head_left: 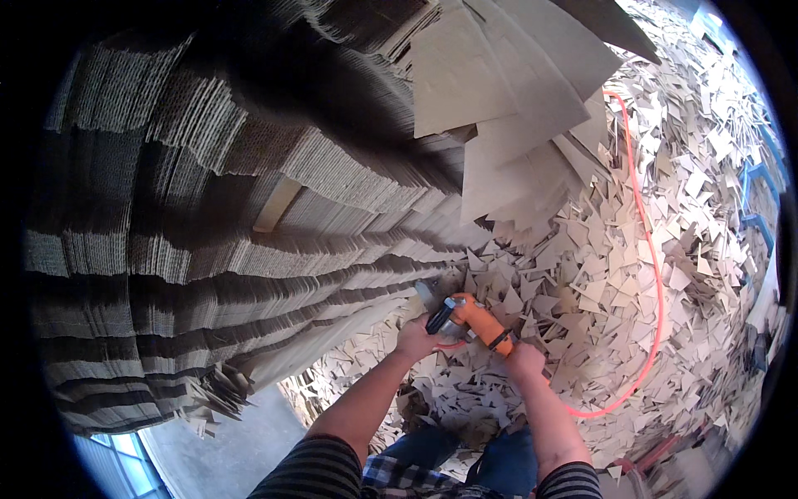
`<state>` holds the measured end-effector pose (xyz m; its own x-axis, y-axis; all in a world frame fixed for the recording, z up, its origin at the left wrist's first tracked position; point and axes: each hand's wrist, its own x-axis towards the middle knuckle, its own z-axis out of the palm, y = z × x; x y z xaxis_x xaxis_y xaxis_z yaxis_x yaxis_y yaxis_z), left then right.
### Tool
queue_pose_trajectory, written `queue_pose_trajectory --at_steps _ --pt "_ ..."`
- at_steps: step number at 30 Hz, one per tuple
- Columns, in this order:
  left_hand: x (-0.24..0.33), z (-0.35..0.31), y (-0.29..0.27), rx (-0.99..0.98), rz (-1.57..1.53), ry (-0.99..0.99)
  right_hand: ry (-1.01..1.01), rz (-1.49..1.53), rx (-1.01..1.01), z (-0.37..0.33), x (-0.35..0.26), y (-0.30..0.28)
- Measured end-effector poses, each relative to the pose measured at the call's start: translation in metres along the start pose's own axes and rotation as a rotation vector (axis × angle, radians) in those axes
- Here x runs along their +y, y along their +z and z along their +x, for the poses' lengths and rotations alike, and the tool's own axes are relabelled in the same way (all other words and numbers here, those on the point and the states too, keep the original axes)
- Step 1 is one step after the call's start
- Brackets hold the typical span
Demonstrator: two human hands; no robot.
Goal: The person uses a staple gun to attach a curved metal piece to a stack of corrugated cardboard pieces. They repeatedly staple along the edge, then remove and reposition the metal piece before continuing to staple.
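An orange handheld power tool (480,320) with a black and silver front part is held between my two hands, tilted toward the stack on the left. My left hand (416,339) is closed around its front, beside the black part. My right hand (525,363) wraps the rear end of the orange body. The tool's metal tip (427,293) lies close to the lower edge of a tall stack of corrugated cardboard (195,200); whether it touches cannot be made out. A red-orange hose (659,308) loops at the right and passes behind my right forearm.
Loose cardboard sheets (507,108) jut out from the top of the stack. Countless cardboard scraps (598,308) cover the floor around my legs. Grey floor (229,445) shows at lower left. Blue metal framing (758,223) stands along the far right.
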<state>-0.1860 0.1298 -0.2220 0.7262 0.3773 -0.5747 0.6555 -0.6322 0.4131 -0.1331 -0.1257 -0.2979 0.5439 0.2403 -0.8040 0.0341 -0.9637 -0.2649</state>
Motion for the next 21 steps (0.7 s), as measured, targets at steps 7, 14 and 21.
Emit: queue_pose_trajectory --at_steps 7,14,21 --pt "-0.006 0.010 0.002 -0.029 0.038 -0.043 0.026 -0.007 -0.015 -0.001 -0.007 -0.005" --pt "-0.009 0.013 -0.001 -0.050 -0.001 -0.084 0.003 -0.046 -0.045 -0.006 -0.010 -0.020" --pt "-0.038 0.000 0.021 -0.040 -0.137 -0.144 -0.047 -0.080 -0.009 -0.018 -0.007 -0.018"
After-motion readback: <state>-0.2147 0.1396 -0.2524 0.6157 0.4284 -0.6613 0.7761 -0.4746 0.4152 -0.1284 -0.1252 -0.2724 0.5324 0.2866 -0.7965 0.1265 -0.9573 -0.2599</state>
